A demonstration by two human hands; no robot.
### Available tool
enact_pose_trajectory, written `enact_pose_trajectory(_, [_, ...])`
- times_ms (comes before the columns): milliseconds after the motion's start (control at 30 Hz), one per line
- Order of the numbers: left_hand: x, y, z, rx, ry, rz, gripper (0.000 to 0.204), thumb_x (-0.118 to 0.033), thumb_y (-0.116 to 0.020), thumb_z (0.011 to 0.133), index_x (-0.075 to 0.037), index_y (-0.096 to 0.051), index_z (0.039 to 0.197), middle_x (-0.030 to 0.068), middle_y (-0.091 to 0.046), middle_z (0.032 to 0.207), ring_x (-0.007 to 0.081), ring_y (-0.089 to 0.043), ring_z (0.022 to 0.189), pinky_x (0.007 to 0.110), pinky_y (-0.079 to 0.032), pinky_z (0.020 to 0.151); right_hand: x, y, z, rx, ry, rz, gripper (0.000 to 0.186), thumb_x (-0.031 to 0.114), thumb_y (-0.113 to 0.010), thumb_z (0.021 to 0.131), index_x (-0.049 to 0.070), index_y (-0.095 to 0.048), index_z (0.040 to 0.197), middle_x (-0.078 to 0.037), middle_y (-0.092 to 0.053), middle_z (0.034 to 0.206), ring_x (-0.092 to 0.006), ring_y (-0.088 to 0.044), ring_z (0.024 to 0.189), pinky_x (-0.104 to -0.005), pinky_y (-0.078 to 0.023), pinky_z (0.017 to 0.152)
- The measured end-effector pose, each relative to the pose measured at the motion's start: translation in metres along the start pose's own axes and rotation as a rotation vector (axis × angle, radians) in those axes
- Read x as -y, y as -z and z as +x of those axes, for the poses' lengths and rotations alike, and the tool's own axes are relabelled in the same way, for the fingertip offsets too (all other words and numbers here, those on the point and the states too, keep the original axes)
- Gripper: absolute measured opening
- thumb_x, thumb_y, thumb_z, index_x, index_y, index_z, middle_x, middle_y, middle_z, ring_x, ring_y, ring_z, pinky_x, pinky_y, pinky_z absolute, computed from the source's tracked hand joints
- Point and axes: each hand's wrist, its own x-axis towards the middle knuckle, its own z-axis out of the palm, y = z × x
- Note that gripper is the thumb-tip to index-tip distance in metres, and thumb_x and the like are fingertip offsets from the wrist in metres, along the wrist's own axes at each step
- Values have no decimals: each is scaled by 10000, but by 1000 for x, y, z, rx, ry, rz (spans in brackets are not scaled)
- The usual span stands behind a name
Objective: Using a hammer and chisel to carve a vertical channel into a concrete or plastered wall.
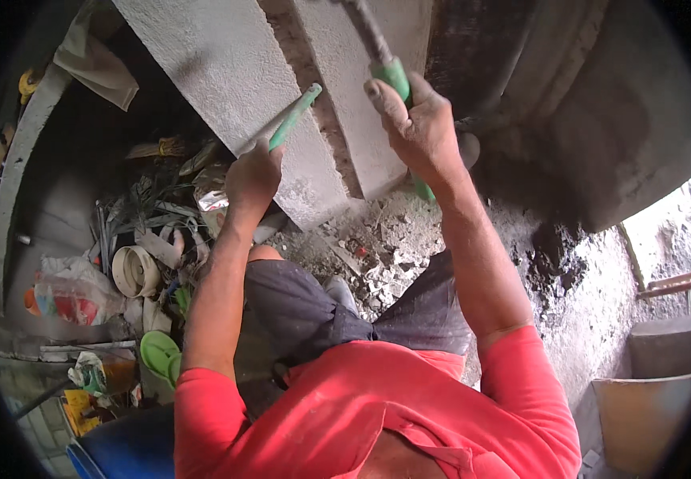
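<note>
My left hand (253,177) is closed round a green chisel (296,116). Its upper end points up and right across a pale, rough-plastered slab (225,88), and its other end is hidden by the hand. Raised to the right, my right hand (421,120) grips a hammer by its green handle (393,77), whose lower end shows below the fist. The hammer's metal shaft is blurred and runs out past the top edge, so its head is not visible. Between the hands, a rough brownish groove (331,136) runs down the slab.
Broken rubble (385,267) lies on the ground between my knees. On the left are a cream round container (135,271), plastic bags (74,291), and green slippers (159,354). A large dark curved surface (633,144) rises on the right, above tan bins (649,419).
</note>
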Motion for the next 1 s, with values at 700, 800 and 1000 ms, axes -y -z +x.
enact_pose_trajectory(700, [-50,-35,-8,99,164,-189,357,-361,-521,1009,-19,-583,1091,225,-678,811,437,-670,769,533,-515,633,-146,-25,-49,152,-277,-353,416,402,-594,980,1,-641,1080,-144,-693,812,-234,-668,769,-385,-531,707])
enact_pose_trajectory(800, [-39,-177,-108,-121,181,-368,298,-344,-498,1023,-58,-551,1089,230,-659,751,457,-644,688,543,-497,588,-162,-24,-95,162,-442,-113,576,530,-593,927,-43,-641,946,-286,-655,786,-441,-676,776,-491,-512,697])
enact_pose_trajectory(1000, [-95,-174,-160,115,115,-531,351,-398,-487,1019,-54,-556,993,236,-651,769,473,-637,709,544,-489,591,-171,38,-178,107,-798,198,460,455,-559,997,10,-563,881,-18,-514,569,-106,-508,476,-314,-412,443])
